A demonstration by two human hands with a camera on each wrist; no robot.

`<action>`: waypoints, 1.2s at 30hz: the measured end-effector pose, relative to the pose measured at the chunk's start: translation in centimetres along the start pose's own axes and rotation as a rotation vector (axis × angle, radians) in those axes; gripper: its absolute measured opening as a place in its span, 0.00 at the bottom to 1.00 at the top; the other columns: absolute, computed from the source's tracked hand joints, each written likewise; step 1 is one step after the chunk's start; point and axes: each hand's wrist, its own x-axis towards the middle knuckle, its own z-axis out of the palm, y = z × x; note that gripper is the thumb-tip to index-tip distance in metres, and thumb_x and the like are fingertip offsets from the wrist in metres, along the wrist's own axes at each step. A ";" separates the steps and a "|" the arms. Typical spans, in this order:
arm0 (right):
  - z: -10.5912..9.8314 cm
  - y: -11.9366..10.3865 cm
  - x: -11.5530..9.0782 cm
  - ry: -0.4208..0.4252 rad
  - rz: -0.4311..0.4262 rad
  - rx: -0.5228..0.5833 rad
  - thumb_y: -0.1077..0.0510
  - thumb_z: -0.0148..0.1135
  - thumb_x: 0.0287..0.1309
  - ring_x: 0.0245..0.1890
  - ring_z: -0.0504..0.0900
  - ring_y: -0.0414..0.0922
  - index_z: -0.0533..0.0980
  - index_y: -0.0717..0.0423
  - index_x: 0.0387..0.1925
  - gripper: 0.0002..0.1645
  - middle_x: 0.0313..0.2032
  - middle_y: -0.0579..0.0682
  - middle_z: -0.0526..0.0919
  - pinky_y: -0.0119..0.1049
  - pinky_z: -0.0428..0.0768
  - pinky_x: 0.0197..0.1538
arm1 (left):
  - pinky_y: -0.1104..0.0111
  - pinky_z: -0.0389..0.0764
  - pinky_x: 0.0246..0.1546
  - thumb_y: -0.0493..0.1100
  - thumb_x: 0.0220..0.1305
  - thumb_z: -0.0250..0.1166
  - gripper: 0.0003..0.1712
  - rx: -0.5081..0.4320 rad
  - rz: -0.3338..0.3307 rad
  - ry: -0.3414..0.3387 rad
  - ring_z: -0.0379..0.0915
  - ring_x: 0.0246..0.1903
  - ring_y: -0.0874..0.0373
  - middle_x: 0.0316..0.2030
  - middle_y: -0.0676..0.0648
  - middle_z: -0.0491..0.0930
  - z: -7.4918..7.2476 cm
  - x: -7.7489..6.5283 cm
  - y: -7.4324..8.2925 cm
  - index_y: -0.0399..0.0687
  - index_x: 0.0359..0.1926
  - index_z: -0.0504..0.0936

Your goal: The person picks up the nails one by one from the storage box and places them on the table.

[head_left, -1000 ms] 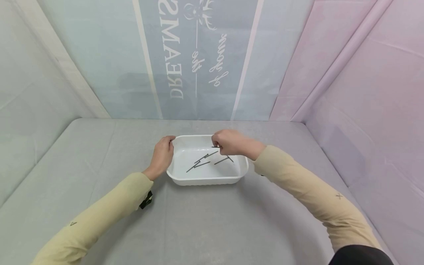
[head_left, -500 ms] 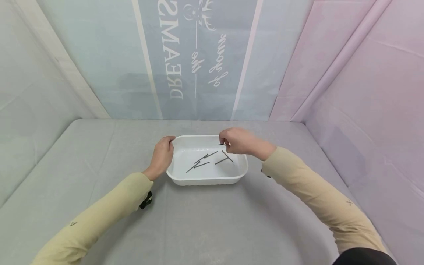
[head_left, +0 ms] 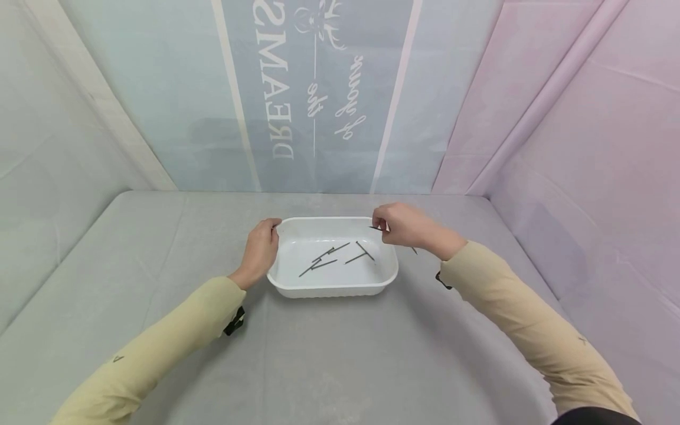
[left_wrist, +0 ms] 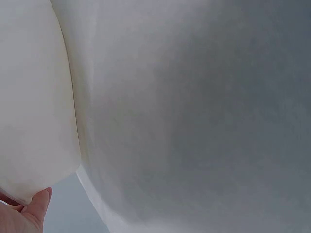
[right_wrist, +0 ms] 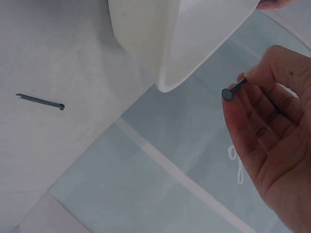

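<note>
A white plastic tray (head_left: 332, 291) stands on the grey cloth, with several dark nails (head_left: 324, 264) lying loosely across its bottom. My left hand (head_left: 259, 251) grips the tray's left rim near the far corner; in the left wrist view its thumb (left_wrist: 40, 206) presses the tray wall. Above the tray's far right corner, my right hand (head_left: 409, 227) pinches one nail (right_wrist: 237, 87) between thumb and fingertips, its flat head showing in the right wrist view. A separate nail (right_wrist: 41, 101) lies on the cloth right of the tray, partly hidden by the hand in the head view.
Grey cloth (head_left: 329, 360) covers the table around the tray. A printed blue curtain (head_left: 329, 171) hangs behind the table, with a pale pink sheet (head_left: 584, 177) on the right and a whitish one (head_left: 64, 153) on the left.
My right hand has moved right, from over the tray's middle to its far right corner, carrying the pinched nail. The nail on the cloth has come into sight. My left hand stays put.
</note>
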 end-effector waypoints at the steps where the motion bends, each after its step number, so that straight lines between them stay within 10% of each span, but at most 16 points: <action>1: 0.0 0.2 -0.1 0.007 -0.001 0.005 0.72 0.56 0.39 0.25 0.72 0.41 0.77 0.58 0.31 0.13 0.25 0.46 0.76 0.32 0.72 0.27 | 0.59 0.74 0.49 0.33 0.69 0.41 0.19 -0.001 -0.001 0.000 0.68 0.52 0.45 0.51 0.34 0.70 0.0 0.0 0.0 0.30 0.57 0.67; 36: -0.1 5.1 -3.4 0.146 0.083 0.131 0.71 0.56 0.43 0.26 0.75 0.43 0.76 0.63 0.31 0.10 0.27 0.52 0.79 0.36 0.75 0.29 | 0.58 0.73 0.51 0.33 0.69 0.41 0.19 -0.007 -0.018 0.000 0.67 0.53 0.44 0.52 0.34 0.70 -0.1 0.1 0.4 0.30 0.57 0.68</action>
